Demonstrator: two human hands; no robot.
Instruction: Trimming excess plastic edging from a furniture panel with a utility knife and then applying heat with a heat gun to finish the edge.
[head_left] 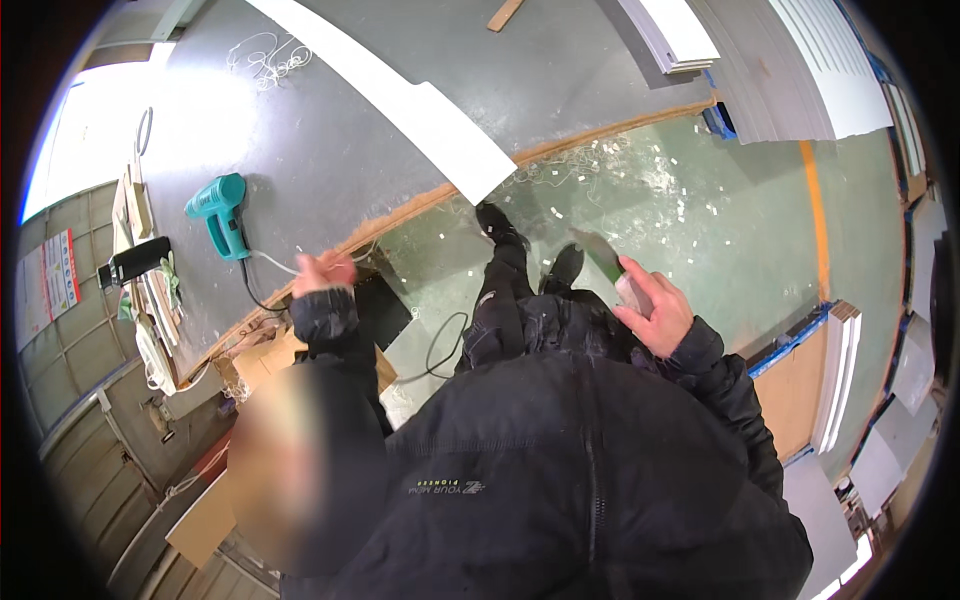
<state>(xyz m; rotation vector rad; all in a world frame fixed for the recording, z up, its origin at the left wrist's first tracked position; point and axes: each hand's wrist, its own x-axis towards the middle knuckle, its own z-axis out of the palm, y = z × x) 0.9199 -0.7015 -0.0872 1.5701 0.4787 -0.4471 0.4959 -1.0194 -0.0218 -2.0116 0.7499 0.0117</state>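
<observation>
My left hand (325, 272) is at the table's near edge, right of a teal heat gun (218, 212) lying on its side. Its fingers are closed on the end of a thin white strip (272, 262), though they are partly smeared. Above the floor, my right hand (660, 312) grips a flat-bladed scraper (601, 254) by its pale handle, the blade pointing up and left. A long white panel (400, 100) lies across the grey table (330, 140), one end jutting over the edge above my shoe.
White scraps (660, 180) and stringy offcuts litter the green floor. Stacked white panels (670, 35) stand at the far right, more boards (835, 375) to the right. A dark cable (440, 365) runs by my legs. Tangled string (270, 60) lies on the table. A cardboard box (268, 358) sits below its edge.
</observation>
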